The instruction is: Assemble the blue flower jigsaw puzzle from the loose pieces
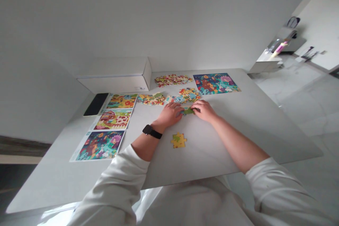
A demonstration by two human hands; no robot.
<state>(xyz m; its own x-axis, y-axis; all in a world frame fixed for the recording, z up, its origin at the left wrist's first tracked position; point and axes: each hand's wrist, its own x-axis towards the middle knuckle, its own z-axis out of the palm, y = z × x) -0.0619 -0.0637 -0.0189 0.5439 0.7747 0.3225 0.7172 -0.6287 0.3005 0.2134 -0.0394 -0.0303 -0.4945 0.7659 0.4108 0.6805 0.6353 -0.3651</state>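
Observation:
In the middle of the table, a short strip of green and pale jigsaw pieces (pixel 188 111) lies between my two hands. My left hand (pixel 171 113), with a black watch above it on the wrist, has its bent fingers on the strip's left end. At the right end, the thumb and fingers of my right hand (pixel 204 111) close on the edge. My fingertips hide part of the strip, so I cannot tell how the pieces join. A yellow jigsaw piece (pixel 179 140) with a green figure lies apart, nearer to me.
Loose jigsaw pieces form piles at the back (pixel 173 79), behind my hands (pixel 189 94) and to their left (pixel 151 99). A finished-looking dark puzzle picture (pixel 215 83) lies back right. Picture sheets (pixel 113 118), a black phone (pixel 96 104) and a white box (pixel 116 83) occupy the left.

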